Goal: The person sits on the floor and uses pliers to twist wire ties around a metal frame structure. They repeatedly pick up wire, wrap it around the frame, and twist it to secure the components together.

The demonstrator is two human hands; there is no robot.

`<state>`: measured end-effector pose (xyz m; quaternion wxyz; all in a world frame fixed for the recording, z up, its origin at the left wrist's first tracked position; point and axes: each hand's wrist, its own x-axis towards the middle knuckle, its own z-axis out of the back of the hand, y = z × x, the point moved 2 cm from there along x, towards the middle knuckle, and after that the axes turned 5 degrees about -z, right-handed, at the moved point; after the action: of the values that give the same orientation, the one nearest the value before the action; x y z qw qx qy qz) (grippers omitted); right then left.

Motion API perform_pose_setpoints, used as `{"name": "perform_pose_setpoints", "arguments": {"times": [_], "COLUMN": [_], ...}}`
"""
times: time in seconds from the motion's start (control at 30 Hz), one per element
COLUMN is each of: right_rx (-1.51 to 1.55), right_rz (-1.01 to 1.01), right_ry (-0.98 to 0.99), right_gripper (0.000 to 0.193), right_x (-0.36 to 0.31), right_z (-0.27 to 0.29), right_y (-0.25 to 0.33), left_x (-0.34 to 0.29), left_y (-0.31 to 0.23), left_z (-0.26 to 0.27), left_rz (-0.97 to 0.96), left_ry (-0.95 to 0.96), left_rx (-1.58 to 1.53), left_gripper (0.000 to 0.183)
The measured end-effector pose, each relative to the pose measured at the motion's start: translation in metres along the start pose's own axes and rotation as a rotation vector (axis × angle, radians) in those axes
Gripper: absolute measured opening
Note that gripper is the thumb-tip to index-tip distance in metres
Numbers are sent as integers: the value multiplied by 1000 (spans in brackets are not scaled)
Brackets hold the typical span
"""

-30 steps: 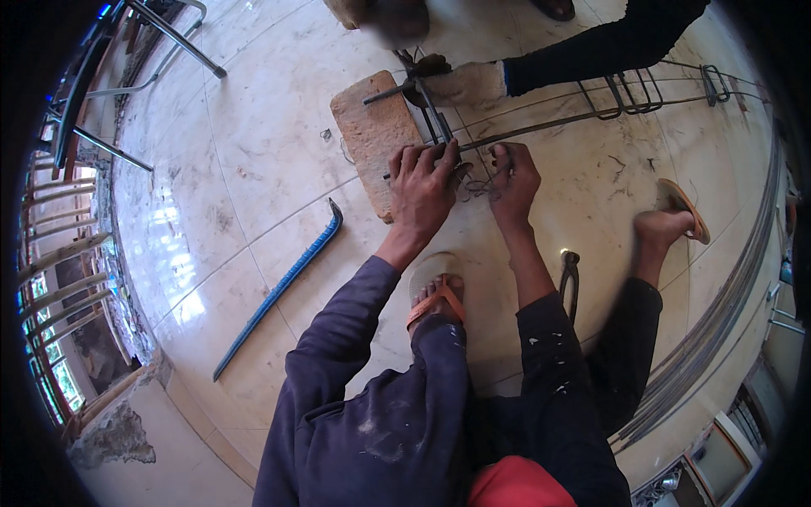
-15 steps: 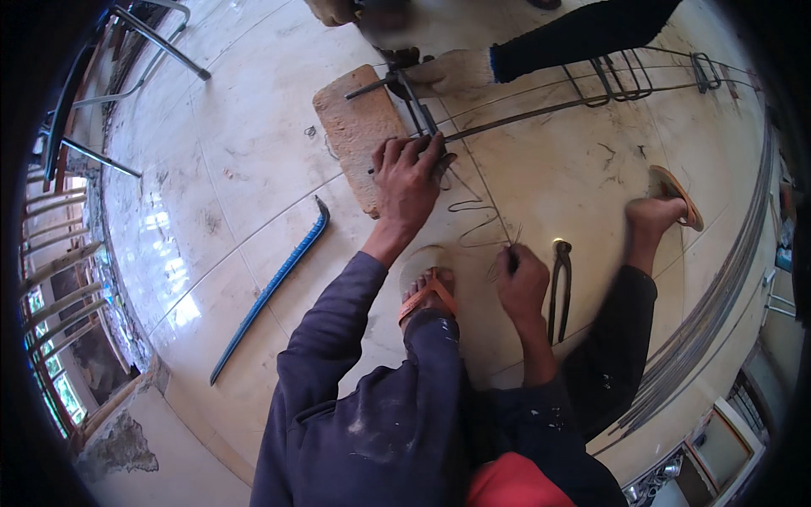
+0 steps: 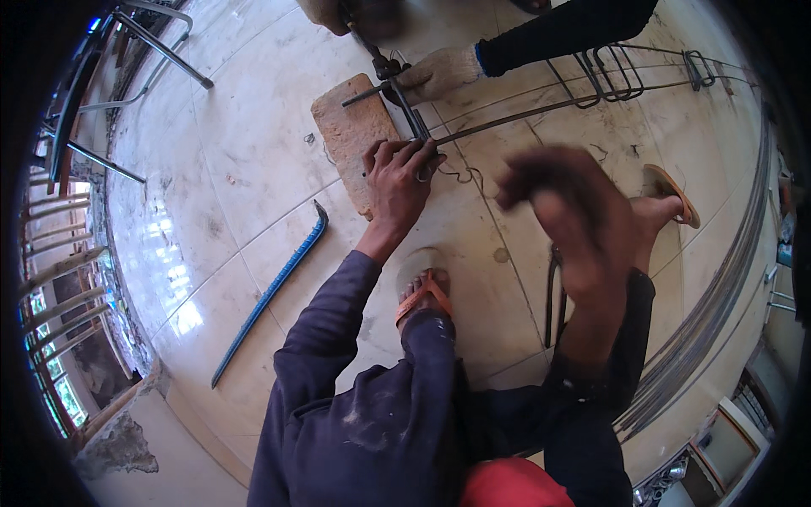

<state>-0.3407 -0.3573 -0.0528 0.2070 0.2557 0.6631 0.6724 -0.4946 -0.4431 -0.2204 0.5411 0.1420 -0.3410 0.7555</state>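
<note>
My left hand (image 3: 397,182) is closed around the crossing of thin steel bars (image 3: 524,110) and presses them down at the edge of a flat wooden block (image 3: 346,127) on the marble floor. My right hand (image 3: 574,228) is raised off the floor toward the camera. It is blurred by motion, so what it holds is unclear. Another person's gloved hand (image 3: 435,72) grips a metal tool at the far end of the same bars. Loose binding wire (image 3: 460,176) lies just right of my left hand.
A blue pry bar (image 3: 270,291) lies on the floor to the left. A dark hand tool (image 3: 553,296) rests near my right knee. Bent steel stirrups (image 3: 617,72) hang on the bars. Long rods (image 3: 718,313) curve along the right. Metal frame legs (image 3: 160,46) stand top left.
My right hand left the bars, dropped toward the floor near the dark tool, and has now swung up toward the camera. My left hand stays on the bars.
</note>
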Motion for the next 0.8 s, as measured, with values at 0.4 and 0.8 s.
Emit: {"name": "perform_pose_setpoints", "arguments": {"times": [0.4,0.8], "right_rx": [-892,-1082], "right_rz": [-206,-94], "right_ry": [568,440], "right_gripper": [23,17], "right_x": [92,90], "right_z": [-6,-12], "right_y": [-126,-126], "left_x": [-2,12], "left_y": [0,16], "left_z": [5,24], "left_rz": [14,-42], "left_ry": [49,222], "left_rx": [-58,-91], "left_gripper": [33,20]}}
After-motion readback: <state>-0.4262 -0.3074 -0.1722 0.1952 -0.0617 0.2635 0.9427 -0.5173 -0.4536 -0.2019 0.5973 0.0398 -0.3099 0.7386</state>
